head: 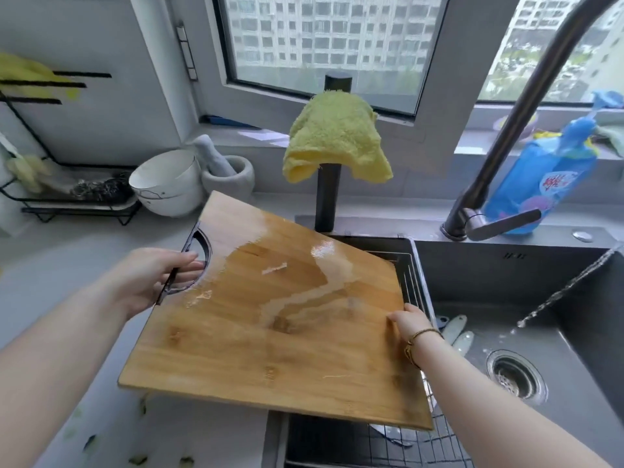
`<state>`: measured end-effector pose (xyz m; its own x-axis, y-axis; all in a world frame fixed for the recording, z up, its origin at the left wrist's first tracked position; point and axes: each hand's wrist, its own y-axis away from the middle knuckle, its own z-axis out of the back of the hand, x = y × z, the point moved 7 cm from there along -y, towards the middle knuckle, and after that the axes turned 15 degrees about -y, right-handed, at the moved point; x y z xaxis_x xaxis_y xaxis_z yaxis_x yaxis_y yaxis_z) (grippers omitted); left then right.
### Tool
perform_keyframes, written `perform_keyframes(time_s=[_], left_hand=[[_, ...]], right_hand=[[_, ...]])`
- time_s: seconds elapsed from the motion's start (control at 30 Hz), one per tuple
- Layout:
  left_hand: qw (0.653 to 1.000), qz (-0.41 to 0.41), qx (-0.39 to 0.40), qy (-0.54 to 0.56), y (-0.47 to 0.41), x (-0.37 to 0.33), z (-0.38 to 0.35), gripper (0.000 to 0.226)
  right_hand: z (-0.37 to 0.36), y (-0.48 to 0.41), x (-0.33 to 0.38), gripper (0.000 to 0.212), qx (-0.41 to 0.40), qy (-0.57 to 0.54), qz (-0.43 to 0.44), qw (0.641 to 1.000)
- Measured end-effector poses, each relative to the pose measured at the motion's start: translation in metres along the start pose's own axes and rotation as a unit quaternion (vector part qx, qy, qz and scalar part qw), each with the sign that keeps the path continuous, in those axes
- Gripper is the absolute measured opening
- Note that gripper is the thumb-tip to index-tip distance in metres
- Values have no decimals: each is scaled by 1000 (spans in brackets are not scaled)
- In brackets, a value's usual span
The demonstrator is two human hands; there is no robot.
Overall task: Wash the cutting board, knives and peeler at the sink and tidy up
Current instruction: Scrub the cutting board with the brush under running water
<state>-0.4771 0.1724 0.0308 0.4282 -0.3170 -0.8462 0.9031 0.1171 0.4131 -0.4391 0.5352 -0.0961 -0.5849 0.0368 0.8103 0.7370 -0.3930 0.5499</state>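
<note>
**Holding the wet cutting board over the sink's left side**

Sitting in the left part of the sink (472, 265) is a wire basket (337, 447). A grey blade tip (388, 435) shows in it just below the board, the rest of it hidden. In the main basin two pale handles (454, 329) lie near the drain strainer (516, 376); which tools they belong to cannot be told. A stream of water (567, 288) falls from the tap (526, 106) into the basin.

On the table (67, 265) stand stacked white bowls (165, 184) and, beside them, a stone mortar (233, 179) with a pestle in it.

The cutting board (270, 319) is bamboo, glossy with water, tilted, and spans the table's edge and the basket. The left grip (158, 275) is curled through its half-round handle hole. The right grip (410, 324) clasps its right edge, with the fingers hidden beneath.

A yellow-green cloth (334, 136) drapes a dark post behind. Green scraps (138, 459) at the lower left are blurred.
</note>
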Motion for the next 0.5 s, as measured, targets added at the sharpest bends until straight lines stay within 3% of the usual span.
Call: perform_keyframes(time_s=[0.3,0.5], left_hand=[[999,6,8,-33,-10,7,-5,8],[999,13,17,-25,-11,15,-5,9]], right_hand=[[-8,-3,-13,57,0,6,-40,999],[-3,6,1,51,26,85,-18,996]])
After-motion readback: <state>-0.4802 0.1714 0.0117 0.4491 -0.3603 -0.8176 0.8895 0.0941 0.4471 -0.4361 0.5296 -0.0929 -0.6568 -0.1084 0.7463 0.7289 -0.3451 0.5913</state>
